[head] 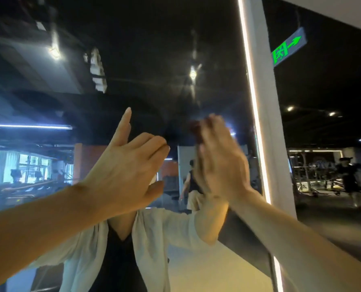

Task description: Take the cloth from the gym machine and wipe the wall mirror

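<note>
Near mirror's (pixel 154 81) right edge: right hand (pixel 221 157), blurred, pressing dark reddish cloth (pixel 195 129) against glass, grip unclear; left hand (pixel 129 165) cloth-free, forefinger extended, other fingers curled. Best wiped flat, overlapping strokes, even pressure.

Against the wall mirror (pixel 133 60), the blurred right hand (pixel 221 161) presses a dark reddish cloth (pixel 196 129) flat at its twelve o'clock, while the left hand (pixel 129 165), at nine o'clock of it, points one finger upward.
</note>
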Demonstrator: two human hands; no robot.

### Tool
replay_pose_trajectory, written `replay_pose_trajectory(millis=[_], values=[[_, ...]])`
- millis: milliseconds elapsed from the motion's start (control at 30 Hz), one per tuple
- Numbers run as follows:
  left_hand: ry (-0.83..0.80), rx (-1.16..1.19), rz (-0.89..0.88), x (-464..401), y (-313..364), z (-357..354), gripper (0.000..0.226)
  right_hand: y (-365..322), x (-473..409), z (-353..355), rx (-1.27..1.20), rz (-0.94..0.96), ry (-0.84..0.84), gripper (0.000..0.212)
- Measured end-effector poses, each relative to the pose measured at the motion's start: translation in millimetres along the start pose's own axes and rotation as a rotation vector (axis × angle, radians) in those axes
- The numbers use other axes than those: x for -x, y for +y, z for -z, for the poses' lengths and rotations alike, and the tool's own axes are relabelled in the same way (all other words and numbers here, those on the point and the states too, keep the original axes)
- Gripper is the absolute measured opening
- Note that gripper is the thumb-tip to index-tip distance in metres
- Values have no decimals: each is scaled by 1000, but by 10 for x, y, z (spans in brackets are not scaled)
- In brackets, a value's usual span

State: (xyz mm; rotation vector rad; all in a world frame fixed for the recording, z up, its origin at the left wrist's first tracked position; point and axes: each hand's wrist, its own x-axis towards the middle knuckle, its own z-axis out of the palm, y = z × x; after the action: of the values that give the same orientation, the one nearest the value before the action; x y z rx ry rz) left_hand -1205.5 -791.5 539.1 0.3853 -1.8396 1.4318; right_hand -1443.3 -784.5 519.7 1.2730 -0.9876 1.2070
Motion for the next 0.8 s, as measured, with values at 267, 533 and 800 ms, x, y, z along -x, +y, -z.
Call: replay_pose_trajectory(millis=[267,533,800], values=[[-36,192,189,107,540,-95,52,-423,572,-48,-64,5,-27,53],[-61,246,319,687,903,-140,74,-195,790,62,-28,-416,110,51],[-127,322,420,1396,1508,-93,79,7,1606,203,26,-196,35,52]])
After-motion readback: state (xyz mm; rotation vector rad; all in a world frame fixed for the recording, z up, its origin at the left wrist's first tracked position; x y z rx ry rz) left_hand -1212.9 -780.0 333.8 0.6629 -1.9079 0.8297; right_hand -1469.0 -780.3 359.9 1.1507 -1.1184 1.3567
